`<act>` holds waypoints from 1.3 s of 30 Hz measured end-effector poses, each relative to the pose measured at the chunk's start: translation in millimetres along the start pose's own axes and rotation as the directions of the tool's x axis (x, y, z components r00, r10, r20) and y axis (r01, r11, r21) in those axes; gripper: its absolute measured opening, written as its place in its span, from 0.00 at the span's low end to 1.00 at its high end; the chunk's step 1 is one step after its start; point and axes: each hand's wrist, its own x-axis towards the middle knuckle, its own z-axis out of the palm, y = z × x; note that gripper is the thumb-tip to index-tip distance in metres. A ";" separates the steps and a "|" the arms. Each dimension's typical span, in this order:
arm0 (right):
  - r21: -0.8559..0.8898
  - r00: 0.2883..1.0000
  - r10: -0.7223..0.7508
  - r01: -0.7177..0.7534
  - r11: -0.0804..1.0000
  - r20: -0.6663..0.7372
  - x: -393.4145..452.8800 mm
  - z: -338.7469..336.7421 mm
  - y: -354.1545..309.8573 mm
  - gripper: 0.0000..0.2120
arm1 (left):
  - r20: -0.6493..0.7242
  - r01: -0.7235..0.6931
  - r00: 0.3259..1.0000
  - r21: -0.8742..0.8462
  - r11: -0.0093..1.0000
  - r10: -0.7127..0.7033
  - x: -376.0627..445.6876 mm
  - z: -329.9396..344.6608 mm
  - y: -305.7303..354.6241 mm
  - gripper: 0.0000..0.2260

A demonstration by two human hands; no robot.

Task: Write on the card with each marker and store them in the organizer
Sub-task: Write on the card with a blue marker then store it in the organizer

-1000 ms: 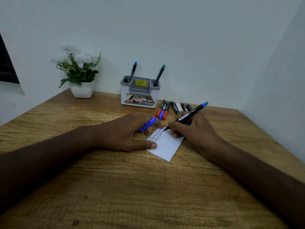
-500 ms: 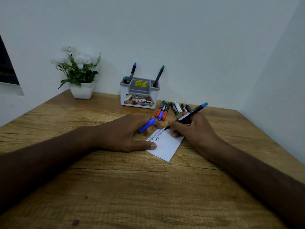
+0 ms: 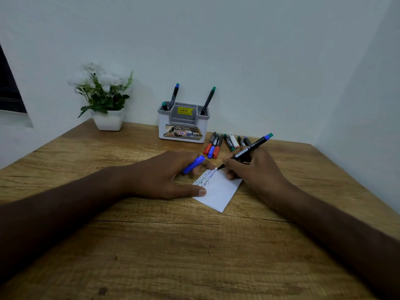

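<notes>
Two hands busy: right hand [image 3: 255,169] gripping marker [image 3: 249,150], left hand [image 3: 166,176] clutching blue cap [image 3: 194,164], thumb pinning card [image 3: 217,190]; best with light strokes.

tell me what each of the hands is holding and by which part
The right hand pinches a black marker low on its barrel, near the tip. The left hand holds the blue cap between its fingers, its thumb on the card.

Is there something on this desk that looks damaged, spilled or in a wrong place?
Nothing stands out. The card lies flat though turned at an angle, and loose markers lie beside the organizer, not yet stored.
</notes>
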 end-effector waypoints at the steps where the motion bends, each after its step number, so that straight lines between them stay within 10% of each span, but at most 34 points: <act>1: -0.008 0.999 -0.010 0.010 1.000 -0.034 -0.5 0.0 -0.3 0.05 | -0.007 -0.004 1.000 -0.005 1.000 0.004 0.7 0.2 -0.2 0.19; 5: 0.197 0.990 -0.031 0.059 0.979 -0.139 -3.9 -7.3 -4.7 0.04 | 0.010 -0.045 0.999 -0.024 0.999 0.045 0.2 -1.8 -0.4 0.13; 10: 0.590 0.994 -0.078 0.022 0.807 0.070 -15.3 -5.1 -14.4 0.13 | 0.010 -0.079 0.997 -0.023 0.997 0.079 -2.3 -3.0 2.9 0.17; 17: 0.519 0.988 -0.151 0.114 0.847 0.029 -17.0 -1.8 -12.4 0.03 | 0.026 -0.096 0.995 0.014 0.995 0.096 -3.2 -3.5 6.1 0.05; 28: 0.143 0.970 -0.193 0.172 0.975 0.150 -18.0 4.9 -12.8 0.08 | -0.080 -0.056 0.995 0.099 0.993 0.064 -2.4 5.2 6.3 0.13; 39: 0.279 0.986 -0.130 0.095 0.955 0.108 -20.3 17.5 -17.4 0.04 | -0.140 -0.086 0.986 0.067 0.994 0.095 -2.7 3.7 11.2 0.15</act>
